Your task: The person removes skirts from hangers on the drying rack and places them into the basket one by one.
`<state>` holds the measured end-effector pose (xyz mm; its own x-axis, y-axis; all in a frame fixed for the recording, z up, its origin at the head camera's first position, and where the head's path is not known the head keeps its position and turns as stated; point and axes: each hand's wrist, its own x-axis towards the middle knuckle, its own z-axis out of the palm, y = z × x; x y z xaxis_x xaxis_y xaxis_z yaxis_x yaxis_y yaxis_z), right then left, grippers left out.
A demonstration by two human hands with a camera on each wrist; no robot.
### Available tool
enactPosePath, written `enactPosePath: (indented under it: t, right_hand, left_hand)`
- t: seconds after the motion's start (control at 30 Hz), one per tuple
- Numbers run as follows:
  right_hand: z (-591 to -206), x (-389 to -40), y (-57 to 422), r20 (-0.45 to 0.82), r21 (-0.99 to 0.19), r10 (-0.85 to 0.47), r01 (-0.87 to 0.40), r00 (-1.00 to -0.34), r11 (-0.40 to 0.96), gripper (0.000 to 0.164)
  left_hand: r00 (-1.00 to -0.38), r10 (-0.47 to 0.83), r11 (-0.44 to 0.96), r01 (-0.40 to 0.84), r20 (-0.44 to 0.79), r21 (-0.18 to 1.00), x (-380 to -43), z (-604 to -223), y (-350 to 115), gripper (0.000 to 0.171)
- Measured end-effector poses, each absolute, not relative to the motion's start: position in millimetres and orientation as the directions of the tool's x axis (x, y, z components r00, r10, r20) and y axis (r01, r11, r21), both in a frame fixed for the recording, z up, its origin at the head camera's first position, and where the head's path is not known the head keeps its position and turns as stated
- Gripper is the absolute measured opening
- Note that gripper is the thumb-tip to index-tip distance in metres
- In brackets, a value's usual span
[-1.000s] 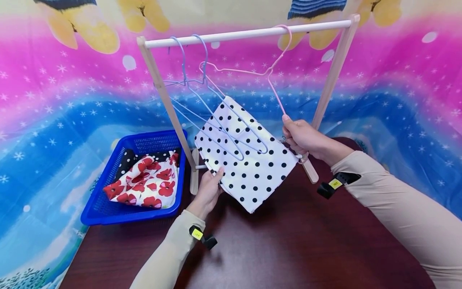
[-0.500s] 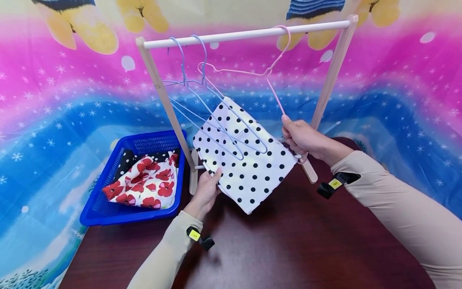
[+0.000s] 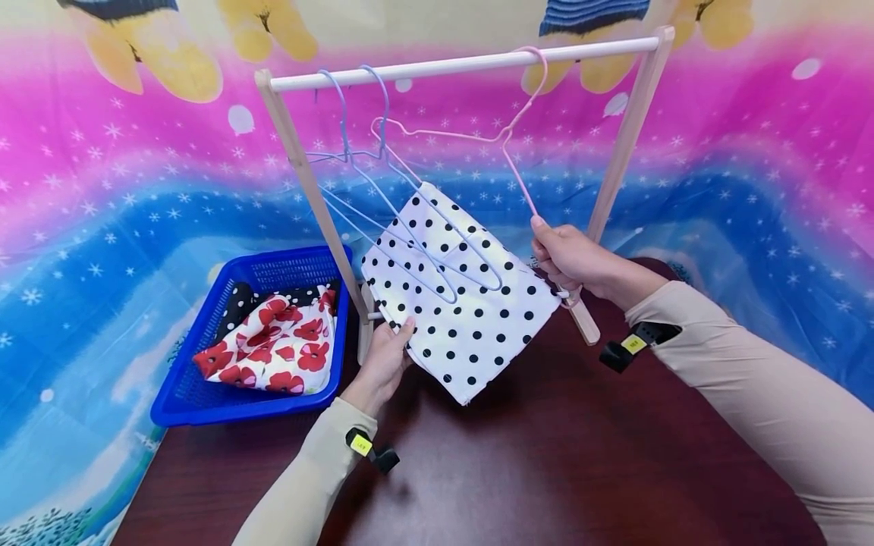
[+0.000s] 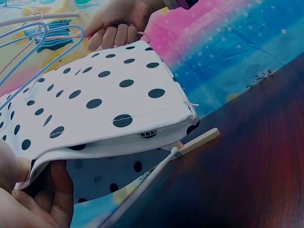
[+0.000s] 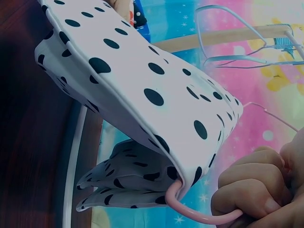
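A white cloth with black dots (image 3: pixel 471 318) hangs folded over the lower bar of a pink hanger (image 3: pixel 515 171), whose hook sits on the rack's white rod. My right hand (image 3: pixel 567 254) grips the hanger's right corner; in the right wrist view its fingers curl round the pink bar (image 5: pixel 204 217), which comes out of the fold. My left hand (image 3: pixel 384 360) pinches the cloth's left edge, thumb on top. In the left wrist view the fingers (image 4: pixel 61 190) lie under the hem, and the cloth's layers stand slightly apart. Most of the lower bar is hidden inside the cloth.
Two blue hangers (image 3: pixel 344 121) hang on the rod (image 3: pixel 444 70) at left, overlapping the cloth in the head view. A blue basket (image 3: pixel 253 416) left of the rack holds a red-flowered cloth (image 3: pixel 310 356) and a black dotted cloth (image 3: pixel 234 307). A dark table (image 3: pixel 519 470) lies below.
My left hand has shifted slightly left and drawn the cloth's lower part a little that way. The right hand keeps its grip on the hanger corner.
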<state>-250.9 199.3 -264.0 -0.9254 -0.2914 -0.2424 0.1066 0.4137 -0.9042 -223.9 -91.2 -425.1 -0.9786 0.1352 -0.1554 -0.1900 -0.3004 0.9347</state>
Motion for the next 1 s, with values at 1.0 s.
enactPosePath:
  t: [1.0]
  right_hand:
    - [-260, -250, 204, -0.248, -0.881, -0.297, 0.087, -0.922, 0.465, 0.060]
  left_hand:
    - [-0.977, 0.135, -0.291, -0.196, -0.163, 0.936, -219, -421, -102, 0.033]
